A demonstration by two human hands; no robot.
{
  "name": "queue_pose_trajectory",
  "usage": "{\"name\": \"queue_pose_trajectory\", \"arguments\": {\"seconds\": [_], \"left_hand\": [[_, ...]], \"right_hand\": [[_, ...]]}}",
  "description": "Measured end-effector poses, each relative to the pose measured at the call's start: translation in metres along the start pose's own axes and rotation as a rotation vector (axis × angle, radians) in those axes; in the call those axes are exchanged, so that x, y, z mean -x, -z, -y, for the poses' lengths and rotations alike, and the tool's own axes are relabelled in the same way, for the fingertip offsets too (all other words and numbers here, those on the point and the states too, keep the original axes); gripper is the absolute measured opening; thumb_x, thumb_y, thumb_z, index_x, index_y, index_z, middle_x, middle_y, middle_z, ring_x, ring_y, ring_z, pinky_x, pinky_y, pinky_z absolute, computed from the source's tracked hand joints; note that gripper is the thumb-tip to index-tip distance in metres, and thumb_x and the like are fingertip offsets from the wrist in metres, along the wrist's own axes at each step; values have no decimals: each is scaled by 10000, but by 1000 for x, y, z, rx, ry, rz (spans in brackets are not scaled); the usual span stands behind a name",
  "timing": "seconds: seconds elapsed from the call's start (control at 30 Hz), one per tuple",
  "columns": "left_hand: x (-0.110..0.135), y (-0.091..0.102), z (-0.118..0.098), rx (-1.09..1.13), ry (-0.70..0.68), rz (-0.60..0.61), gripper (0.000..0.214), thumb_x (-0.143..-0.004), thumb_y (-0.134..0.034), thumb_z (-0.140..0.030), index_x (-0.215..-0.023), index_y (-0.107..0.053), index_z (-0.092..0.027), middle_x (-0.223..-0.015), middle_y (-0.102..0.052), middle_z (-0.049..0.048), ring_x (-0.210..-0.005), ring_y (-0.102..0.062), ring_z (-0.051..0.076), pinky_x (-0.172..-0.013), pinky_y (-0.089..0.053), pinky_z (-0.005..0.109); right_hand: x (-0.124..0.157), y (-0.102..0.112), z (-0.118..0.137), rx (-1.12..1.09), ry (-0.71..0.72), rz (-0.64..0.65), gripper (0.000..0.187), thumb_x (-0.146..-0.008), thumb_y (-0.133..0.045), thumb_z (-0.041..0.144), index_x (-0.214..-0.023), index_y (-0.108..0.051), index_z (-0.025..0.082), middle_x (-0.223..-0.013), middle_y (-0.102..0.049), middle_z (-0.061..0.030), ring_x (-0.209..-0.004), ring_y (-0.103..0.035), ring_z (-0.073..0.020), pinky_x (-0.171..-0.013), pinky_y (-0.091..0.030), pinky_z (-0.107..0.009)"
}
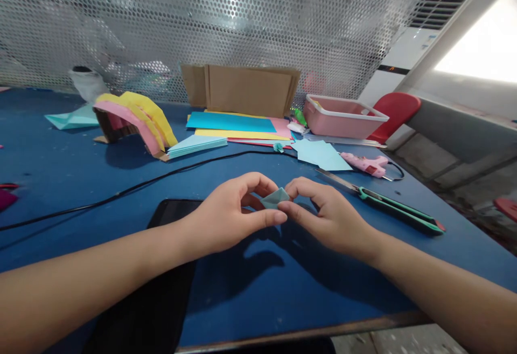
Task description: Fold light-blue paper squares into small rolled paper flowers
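Between my two hands, just above the blue table, is a small folded piece of light blue paper (276, 198) with a pointed top. My left hand (238, 208) pinches its left side between thumb and fingers. At the right corner, the thumb and index finger of my right hand (323, 208) close on the same paper. A utility knife (398, 208) with a black and green handle lies to the right of my right hand, blade out. Beneath my left forearm is a dark flat tablet-like object (145, 300), partly covered.
A black cable (133, 189) crosses the table (242, 311). Light blue paper sheets (321, 153), a pink glue gun (365, 164) and a pink basket (343, 119) stand behind my right hand. Further left is a yellow and pink paper arch (135, 119). Cardboard (246, 90) leans at the back.
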State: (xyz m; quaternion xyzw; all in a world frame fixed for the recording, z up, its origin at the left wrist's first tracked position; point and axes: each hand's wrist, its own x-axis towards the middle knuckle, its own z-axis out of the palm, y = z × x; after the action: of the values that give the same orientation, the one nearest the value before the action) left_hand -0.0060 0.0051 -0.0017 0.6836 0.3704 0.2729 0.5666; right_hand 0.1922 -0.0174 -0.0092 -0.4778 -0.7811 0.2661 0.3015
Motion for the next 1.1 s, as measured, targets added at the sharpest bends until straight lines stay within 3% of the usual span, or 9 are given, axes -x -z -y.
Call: {"name": "queue_pose_trajectory", "arguments": {"seconds": [0.2, 0.4, 1.1], "left_hand": [[3, -2, -5, 289, 90, 48, 216, -799, -703, -350, -843, -582, -177, -734, -587, -46, -662, -565, 80, -628, -481, 208], [4, -1, -3, 369, 149, 90, 226, -785, -729, -365, -848, -611, -182, -729, -587, -54, -666, -543, 63, -633, -455, 181], [3, -1, 3, 477, 106, 146, 158, -782, -745, -271, -831, -631, -173, -681, -623, -49, -623, -535, 68, -627, -415, 208]], "right_hand": [[3, 3, 0, -232, 185, 19, 207, -945, -480, 274, -815, -607, 177, -808, -606, -42, -784, -573, -174, -745, -457, -311], [6, 4, -1, -265, 169, -13, 127, -904, -530, 240, -851, -622, 170, -815, -616, -49, -768, -581, -186, -728, -468, -329], [6, 7, 2, -302, 180, 12, 73, -836, -577, 188, -818, -647, 175, -785, -659, -53, -728, -607, -181, -711, -491, -335]]}}
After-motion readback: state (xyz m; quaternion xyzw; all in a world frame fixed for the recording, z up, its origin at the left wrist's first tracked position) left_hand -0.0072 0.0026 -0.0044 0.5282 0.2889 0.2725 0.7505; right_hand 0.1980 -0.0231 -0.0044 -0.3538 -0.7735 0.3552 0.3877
